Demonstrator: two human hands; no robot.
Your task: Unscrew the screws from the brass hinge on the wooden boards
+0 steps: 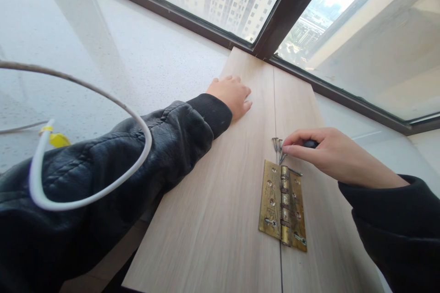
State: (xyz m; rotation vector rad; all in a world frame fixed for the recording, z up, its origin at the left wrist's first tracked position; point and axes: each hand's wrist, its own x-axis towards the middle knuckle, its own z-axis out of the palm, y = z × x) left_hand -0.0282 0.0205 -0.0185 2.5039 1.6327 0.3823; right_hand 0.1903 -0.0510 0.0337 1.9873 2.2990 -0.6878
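Head view: nearest, a brass hinge (282,206) lies flat over the seam between two wooden boards (213,219), its long axis along that seam. Just past its far end sits a cluster of loose screws (277,143). The right hand (330,153) touches them with its fingertips, its grip curled round a dark object (311,143). Farther off, the left hand (231,94) lies flat and open on the left board, holding nothing.

Screws (277,145) lie at the right hand's (330,153) fingertips, a tool (310,143) seemingly in it. The hinge (282,205) lies just nearer.
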